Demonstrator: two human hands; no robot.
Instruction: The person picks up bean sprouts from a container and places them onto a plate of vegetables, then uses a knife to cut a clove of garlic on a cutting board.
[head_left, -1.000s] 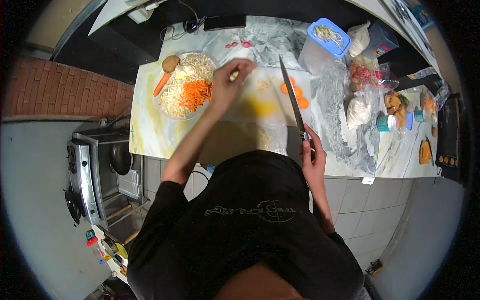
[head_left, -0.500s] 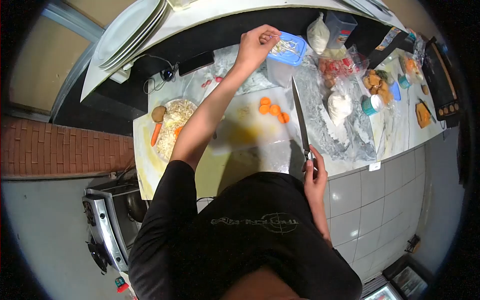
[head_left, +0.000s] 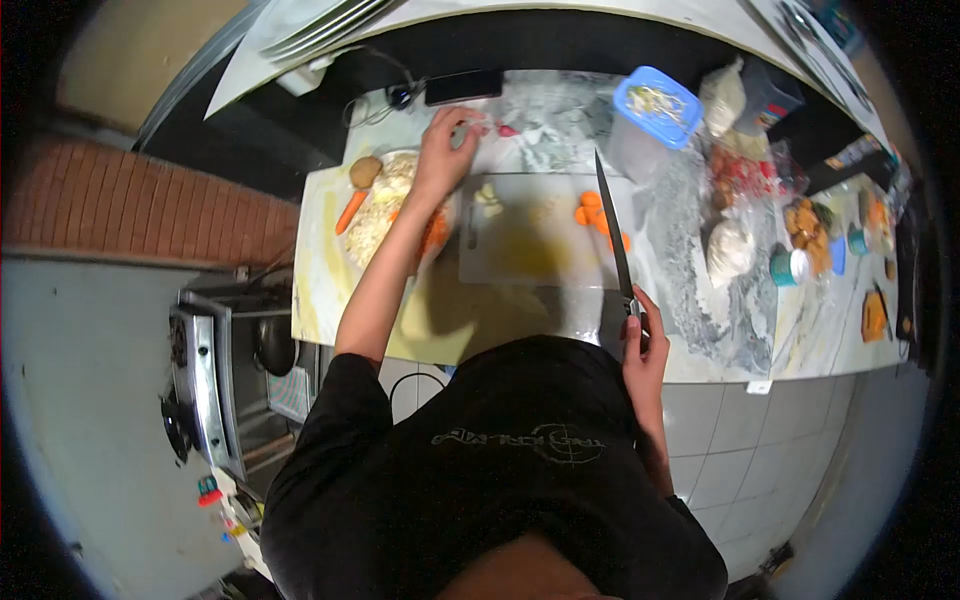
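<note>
My right hand [head_left: 646,338] is closed round the handle of a long kitchen knife [head_left: 618,235], its blade pointing away from me above the right end of a white cutting board [head_left: 500,262]. Carrot slices [head_left: 590,208] lie beside the blade, with small pale pieces [head_left: 487,200] farther left on the board. My left hand [head_left: 446,158] reaches to the back of the counter, thumb and fingers curved apart, close to a few small red shallots [head_left: 507,131]. Below that forearm, a plate holds shredded pale vegetables [head_left: 372,228] and cut carrot [head_left: 435,232].
A blue lid [head_left: 640,82] with bean sprouts [head_left: 655,102] rests on a clear container [head_left: 640,150]. Bags of white powder [head_left: 730,252], a jar [head_left: 790,267] and bagged food stand right. A whole carrot [head_left: 350,212] and brown potato [head_left: 365,172] lie left. A phone [head_left: 464,87] lies behind.
My left hand has left the sprouts on the blue lid and swung left to the shallots. My right hand still holds the knife. The camera view has shifted.
</note>
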